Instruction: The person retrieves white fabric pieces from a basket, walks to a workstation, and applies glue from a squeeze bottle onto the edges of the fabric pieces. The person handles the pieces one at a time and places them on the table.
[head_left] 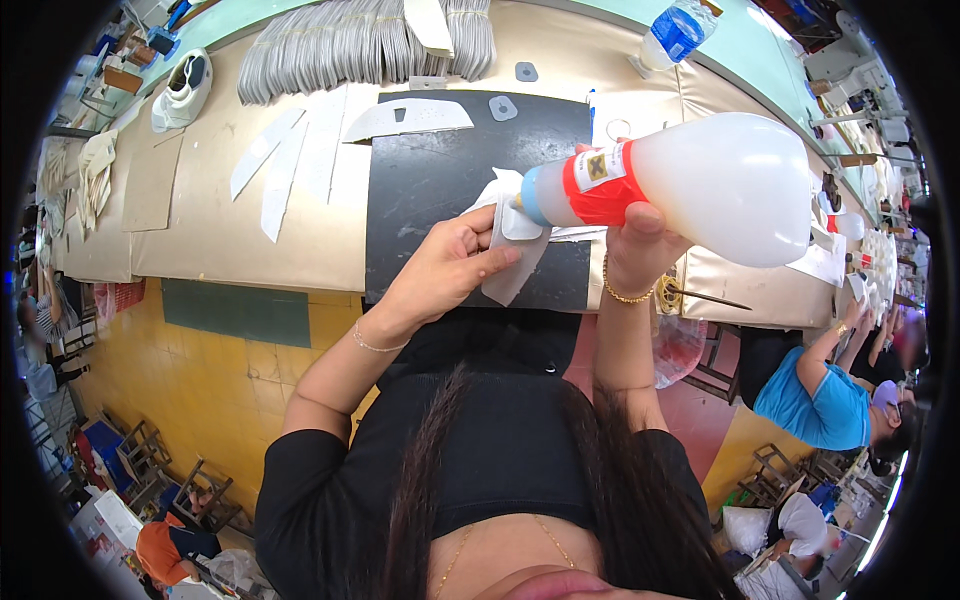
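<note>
My right hand [640,245] is wrapped round a translucent white squeeze bottle [725,190] with a red band and a pale blue collar. The bottle lies tilted nearly on its side, its nozzle pointing left and down at a small pale patch. My left hand [445,268] pinches a light grey shoe piece [514,272] with the patch [519,224] on it. The nozzle tip is at the patch; whether it touches I cannot tell. Both hands are above a black mat [425,205] on the bench. More white pieces lie partly hidden behind the bottle and fingers.
A long bundle of grey pieces [365,50] lies at the bench's back. Flat white cut-outs [408,118] rest on and beside the mat. A white shoe [184,92] stands far left, a water bottle [675,38] far right. A person in blue [820,400] sits at right.
</note>
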